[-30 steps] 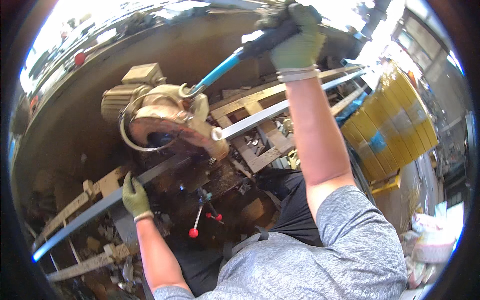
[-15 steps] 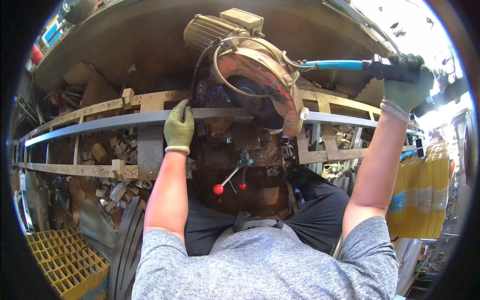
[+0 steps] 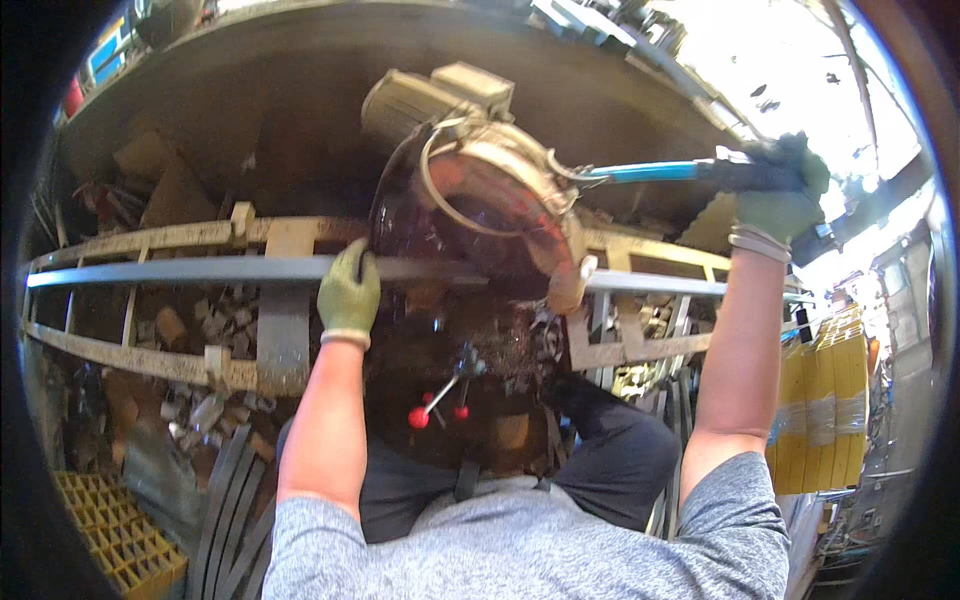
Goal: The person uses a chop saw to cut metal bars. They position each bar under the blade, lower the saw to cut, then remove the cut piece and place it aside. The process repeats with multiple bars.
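My left hand [image 3: 350,292], in a green work glove, is closed over a long grey metal bar [image 3: 200,270] just left of the saw. The bar lies across a metal frame. My right hand [image 3: 785,190], gloved and slightly blurred, grips the black end of a blue-sleeved handle [image 3: 650,172]. This handle joins a cut-off saw [image 3: 500,165] with a beige motor [image 3: 420,105] and a worn reddish guard. The blade is dark and blurred where it meets the bar. Below the saw are clamp levers with red knobs [image 3: 418,417].
The frame [image 3: 285,330] runs left and right of the saw, with many cut metal pieces [image 3: 215,322] under it. A yellow grid-like stack [image 3: 115,530] stands low left, beside several dark bars [image 3: 225,510]. Yellow wrapped bundles [image 3: 825,400] are at the right.
The whole view has shifted, so the saw, bar and frame appear lower and slightly left. Both hands keep their holds. Whether the saw itself moved is hard to tell.
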`<state>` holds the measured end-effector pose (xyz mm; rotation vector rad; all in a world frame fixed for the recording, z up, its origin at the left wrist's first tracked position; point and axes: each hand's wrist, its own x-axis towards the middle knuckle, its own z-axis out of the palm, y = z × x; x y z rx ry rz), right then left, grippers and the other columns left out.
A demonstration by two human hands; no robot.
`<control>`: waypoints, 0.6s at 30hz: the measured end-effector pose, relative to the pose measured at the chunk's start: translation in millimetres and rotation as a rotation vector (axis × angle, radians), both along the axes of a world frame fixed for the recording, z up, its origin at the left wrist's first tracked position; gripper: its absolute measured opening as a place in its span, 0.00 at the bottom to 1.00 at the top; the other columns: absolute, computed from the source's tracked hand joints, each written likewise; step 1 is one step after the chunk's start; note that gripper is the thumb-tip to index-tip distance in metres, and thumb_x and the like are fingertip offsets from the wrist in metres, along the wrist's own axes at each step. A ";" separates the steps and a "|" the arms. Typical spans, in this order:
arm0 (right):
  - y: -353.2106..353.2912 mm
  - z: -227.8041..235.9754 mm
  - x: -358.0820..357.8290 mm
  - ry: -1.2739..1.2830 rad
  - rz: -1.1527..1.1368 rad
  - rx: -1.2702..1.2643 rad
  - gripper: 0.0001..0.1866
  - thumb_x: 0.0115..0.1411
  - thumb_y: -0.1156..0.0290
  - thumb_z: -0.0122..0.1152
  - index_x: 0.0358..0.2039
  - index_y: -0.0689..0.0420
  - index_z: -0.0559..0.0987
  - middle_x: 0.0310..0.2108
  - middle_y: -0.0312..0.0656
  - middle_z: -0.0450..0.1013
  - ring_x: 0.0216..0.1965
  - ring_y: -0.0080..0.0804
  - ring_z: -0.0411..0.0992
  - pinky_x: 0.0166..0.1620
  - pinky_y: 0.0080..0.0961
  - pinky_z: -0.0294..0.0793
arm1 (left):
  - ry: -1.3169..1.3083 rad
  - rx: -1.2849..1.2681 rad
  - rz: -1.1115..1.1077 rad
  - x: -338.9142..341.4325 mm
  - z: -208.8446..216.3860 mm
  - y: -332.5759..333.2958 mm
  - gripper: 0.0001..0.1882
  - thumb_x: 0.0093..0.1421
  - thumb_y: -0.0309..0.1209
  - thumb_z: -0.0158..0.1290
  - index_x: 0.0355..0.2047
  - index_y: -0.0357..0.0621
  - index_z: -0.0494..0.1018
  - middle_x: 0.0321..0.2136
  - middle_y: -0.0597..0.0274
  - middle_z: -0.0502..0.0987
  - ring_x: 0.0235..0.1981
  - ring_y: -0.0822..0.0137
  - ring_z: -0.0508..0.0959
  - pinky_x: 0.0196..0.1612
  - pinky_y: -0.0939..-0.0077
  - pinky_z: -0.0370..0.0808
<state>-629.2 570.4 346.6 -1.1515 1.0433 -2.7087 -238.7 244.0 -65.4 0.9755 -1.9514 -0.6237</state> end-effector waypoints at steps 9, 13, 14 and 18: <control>-212.6 96.0 5.6 0.265 0.113 0.233 0.14 0.81 0.52 0.67 0.42 0.48 0.82 0.31 0.34 0.75 0.31 0.35 0.75 0.40 0.41 0.79 | 0.029 0.006 -0.021 2.2 0.4 3.1 0.19 0.77 0.39 0.64 0.62 0.46 0.89 0.56 0.46 0.92 0.58 0.41 0.90 0.65 0.48 0.86; -301.9 116.2 21.3 0.315 -0.139 0.437 0.23 0.86 0.43 0.54 0.35 0.44 0.78 0.25 0.31 0.70 0.25 0.35 0.70 0.32 0.42 0.74 | -0.051 0.026 -0.041 8.0 1.4 1.3 0.19 0.76 0.39 0.63 0.63 0.48 0.88 0.58 0.47 0.91 0.58 0.39 0.90 0.63 0.45 0.86; -317.7 118.5 26.2 0.309 -0.289 0.510 0.25 0.86 0.41 0.53 0.35 0.45 0.78 0.25 0.31 0.69 0.24 0.35 0.69 0.31 0.42 0.73 | -0.070 0.037 -0.046 8.8 3.4 1.2 0.19 0.76 0.39 0.63 0.63 0.49 0.88 0.57 0.48 0.91 0.57 0.39 0.89 0.62 0.45 0.86; -333.1 130.7 48.4 1.196 -1.410 1.414 0.16 0.59 0.47 0.76 0.30 0.46 0.89 0.25 0.37 0.81 0.26 0.36 0.79 0.33 0.44 0.79 | -0.115 0.042 -0.037 9.4 14.6 2.7 0.18 0.77 0.40 0.62 0.63 0.53 0.86 0.54 0.48 0.91 0.53 0.38 0.90 0.56 0.42 0.87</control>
